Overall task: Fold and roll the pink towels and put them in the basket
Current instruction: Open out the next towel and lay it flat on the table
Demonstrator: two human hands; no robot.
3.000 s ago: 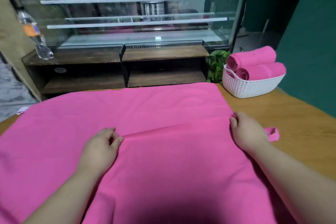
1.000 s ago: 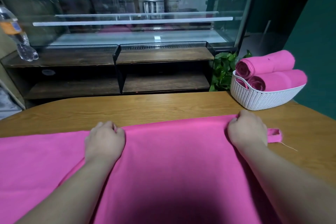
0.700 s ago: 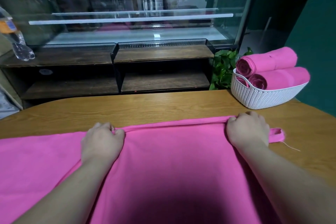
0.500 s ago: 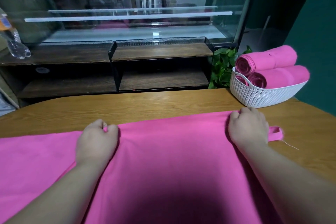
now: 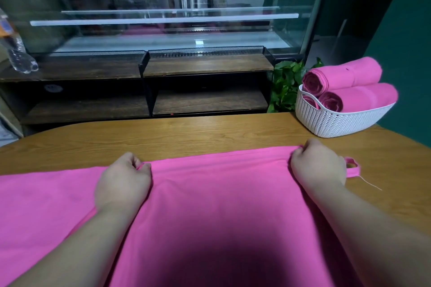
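Towel: the flat bright pink cloth towel (image 5: 221, 205) lies spread on the near half of the table and runs off the near and left edges of view. Its far edge is a straight doubled ridge running left to right, and the surface is smooth, with a dark shadow at the near middle.
Towel loop: a small pink fabric hanging loop (image 5: 352, 166) sticks out at the far right corner, and a thin pale thread (image 5: 370, 185) trails from it onto the wood.
My left hand: my left hand (image 5: 122, 184) has its fingers curled, pinching the far edge of the towel near its middle.
My right hand: my right hand (image 5: 318, 165) has its fingers curled round the far right corner, well apart from the left.
Basket: the white woven-pattern plastic basket (image 5: 338, 121) stands at the far right of the table, apart from the towel.
Basket contents: two rolled pink towels lie with their spiral ends toward the left, the upper roll (image 5: 349, 74) on the lower roll (image 5: 366, 98). A third pink roll (image 5: 311, 101) peeks out at the handle opening.
Table: the light wooden table (image 5: 186, 135) shows bare grain beyond the towel.
Plant: a green leafy plant (image 5: 286, 81) stands just left of and behind the basket.
Shelf: a dark wooden shelf with a black metal frame (image 5: 205, 65) stands past the table.
Bottle: a clear plastic bottle with an orange label (image 5: 18, 53) stands on the shelf at the far left.
Case: a glass display case (image 5: 163, 7) stands behind the shelf.
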